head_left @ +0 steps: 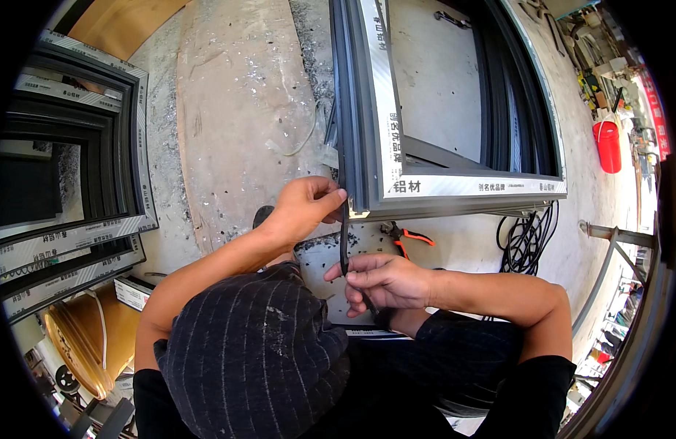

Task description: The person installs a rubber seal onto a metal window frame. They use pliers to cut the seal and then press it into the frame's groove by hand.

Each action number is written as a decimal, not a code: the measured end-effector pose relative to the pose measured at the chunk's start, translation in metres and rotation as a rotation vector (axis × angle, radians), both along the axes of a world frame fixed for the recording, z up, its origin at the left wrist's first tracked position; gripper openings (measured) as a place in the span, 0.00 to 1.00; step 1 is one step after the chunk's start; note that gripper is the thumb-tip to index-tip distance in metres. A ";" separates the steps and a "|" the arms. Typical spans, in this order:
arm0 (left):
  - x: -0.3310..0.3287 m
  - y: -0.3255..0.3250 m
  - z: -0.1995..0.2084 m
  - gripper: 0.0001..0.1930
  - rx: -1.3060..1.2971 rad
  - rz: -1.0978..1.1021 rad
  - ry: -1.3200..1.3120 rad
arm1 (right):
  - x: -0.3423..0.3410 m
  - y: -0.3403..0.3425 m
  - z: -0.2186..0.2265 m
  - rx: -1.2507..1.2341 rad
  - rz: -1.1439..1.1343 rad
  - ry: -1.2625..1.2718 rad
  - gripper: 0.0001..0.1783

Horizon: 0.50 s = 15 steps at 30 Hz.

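A thin black rubber sealing strip (344,241) runs down from the near left corner of a dark grey aluminium window frame (474,187). Right at that corner, my left hand (300,208) pinches the strip between thumb and fingers against the frame's side. Lower down, my right hand (389,282) has its fingers closed on the same strip, and the free end hangs below them. White printed protective film covers the frame's upper faces. Pliers with orange and black handles (414,235) lie on the floor just beyond my right hand.
A loose black coil (529,241) lies on the floor to the right. More film-covered frames (142,146) are stacked at the left, near a round wooden piece (78,351). A cardboard sheet (243,88) with debris covers floor ahead. A red bucket (607,146) stands far right.
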<state>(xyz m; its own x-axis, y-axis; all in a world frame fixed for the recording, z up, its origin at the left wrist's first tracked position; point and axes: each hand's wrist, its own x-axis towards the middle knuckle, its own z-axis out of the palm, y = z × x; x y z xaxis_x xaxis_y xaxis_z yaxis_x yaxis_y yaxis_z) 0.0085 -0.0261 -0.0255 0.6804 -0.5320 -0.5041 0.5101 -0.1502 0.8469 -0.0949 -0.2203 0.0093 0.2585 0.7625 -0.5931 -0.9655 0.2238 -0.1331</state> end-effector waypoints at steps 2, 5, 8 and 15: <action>0.001 0.001 0.003 0.13 -0.044 0.000 0.039 | -0.001 -0.002 -0.001 -0.009 0.002 -0.004 0.19; 0.001 0.005 -0.002 0.12 -0.077 -0.038 0.070 | -0.002 -0.004 -0.002 -0.027 0.000 -0.011 0.19; -0.001 0.004 -0.007 0.12 -0.044 -0.067 0.036 | -0.004 -0.005 -0.001 -0.064 0.013 -0.030 0.19; -0.002 0.006 -0.002 0.10 -0.062 -0.114 0.069 | -0.002 -0.017 0.009 -0.181 0.053 -0.193 0.17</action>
